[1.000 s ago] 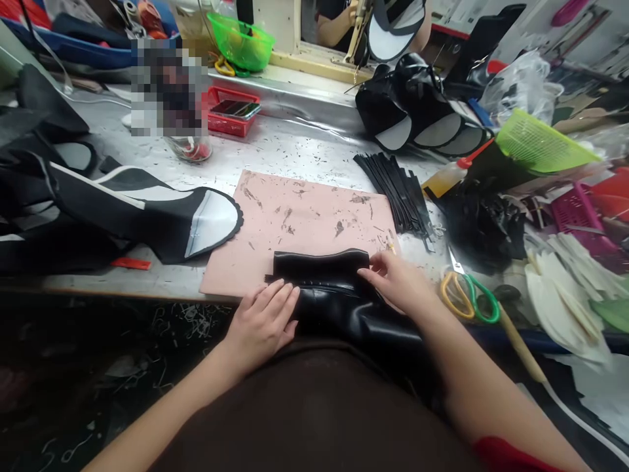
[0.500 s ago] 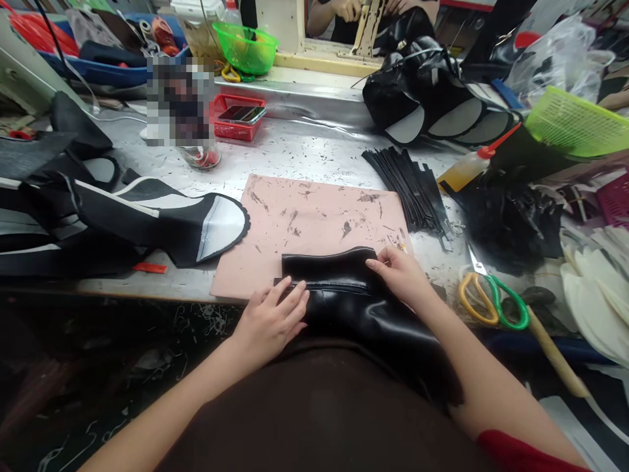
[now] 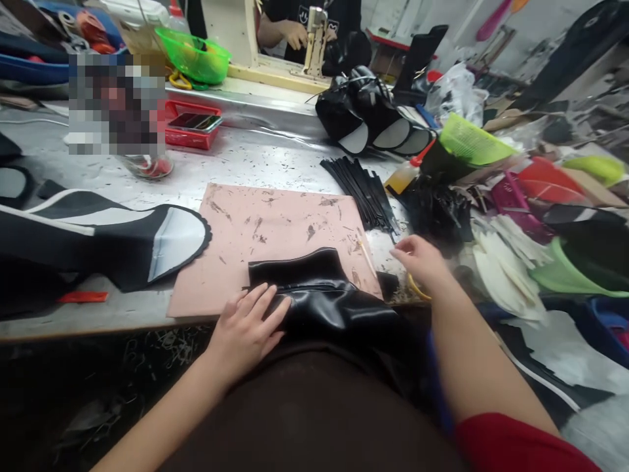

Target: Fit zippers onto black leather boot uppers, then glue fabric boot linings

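A glossy black leather boot upper (image 3: pixel 339 308) with a seam along it lies over the front edge of a pinkish-tan board (image 3: pixel 280 223) and onto my lap. My left hand (image 3: pixel 253 321) rests on its left end, fingers stretched out and lying flat. Off the leather, my right hand (image 3: pixel 420 262) hovers past the board's right edge, fingers loosely bent with nothing visible in them. Its fingertips are near the lower ends of a fan of black strips (image 3: pixel 361 193); whether they touch is unclear. Scissors with a yellow handle loop (image 3: pixel 417 288) are mostly hidden behind that hand and forearm.
Black-and-white shoe pieces (image 3: pixel 122 242) cover the left. Behind are a red basket (image 3: pixel 191 139) with a phone and a green basket (image 3: pixel 196 62). A glue bottle (image 3: pixel 403 176), black uppers (image 3: pixel 368 124) and white pieces (image 3: pixel 506 275) lie right. Another person's hand (image 3: pixel 295 34) is at a machine.
My right hand has let go of the leather's right end and moved right, toward the strips and scissors. My left hand stays on the leather. The view has turned right.
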Demonstrator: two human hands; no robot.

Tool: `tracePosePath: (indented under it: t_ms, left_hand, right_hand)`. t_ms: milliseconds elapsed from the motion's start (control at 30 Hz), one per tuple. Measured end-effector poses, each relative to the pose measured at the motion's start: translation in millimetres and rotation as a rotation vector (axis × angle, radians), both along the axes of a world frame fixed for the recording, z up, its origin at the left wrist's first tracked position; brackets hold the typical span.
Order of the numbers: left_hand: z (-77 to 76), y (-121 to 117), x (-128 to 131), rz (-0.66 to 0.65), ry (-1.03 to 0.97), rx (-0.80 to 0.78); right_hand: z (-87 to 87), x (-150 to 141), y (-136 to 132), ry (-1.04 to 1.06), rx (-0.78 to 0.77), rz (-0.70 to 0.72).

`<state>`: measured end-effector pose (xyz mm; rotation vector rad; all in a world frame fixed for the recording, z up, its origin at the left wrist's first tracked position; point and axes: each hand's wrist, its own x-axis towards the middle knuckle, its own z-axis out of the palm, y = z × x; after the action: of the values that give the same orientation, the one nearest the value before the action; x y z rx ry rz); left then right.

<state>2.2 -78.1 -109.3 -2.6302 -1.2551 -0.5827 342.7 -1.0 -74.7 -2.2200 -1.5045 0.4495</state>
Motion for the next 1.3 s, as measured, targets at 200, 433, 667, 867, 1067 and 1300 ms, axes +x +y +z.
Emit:
tracePosePath:
  t_ms: [200, 433, 667, 867, 1067, 1300]
  left_hand:
    - [-8.0, -0.5, 3.2, -0.113, 0.038, 0.161]
    - [-6.7, -2.2, 8.9, -0.129, 0.062, 0.162]
    - [-10.4, -3.6, 10.5, -0.124, 0.031, 0.145]
    - [-14.8, -0.2, 14.4, -0.133, -0.009, 0.22]
    - [-11.7, 7.4, 12.3, -0.196, -0.034, 0.299]
    - [-13.5, 9.2, 11.3, -0.204, -0.11, 0.302]
  right_hand:
    - [-26.1, -9.7, 2.8, 0.271, -0.218, 0.077]
    - [-13.4, -23.9, 10.1, 0.219, -0.234, 0.142]
    - [19.0, -39.1, -7.5, -0.24, -0.05, 0.186]
    - [58.7, -96.8, -62.3, 0.418, 0.544, 0.157]
    - [4.6, -157.5, -63.0, 0.713, 0.251, 0.406]
    - [-14.7, -163.2, -55.7, 0.436, 0.236, 0.477]
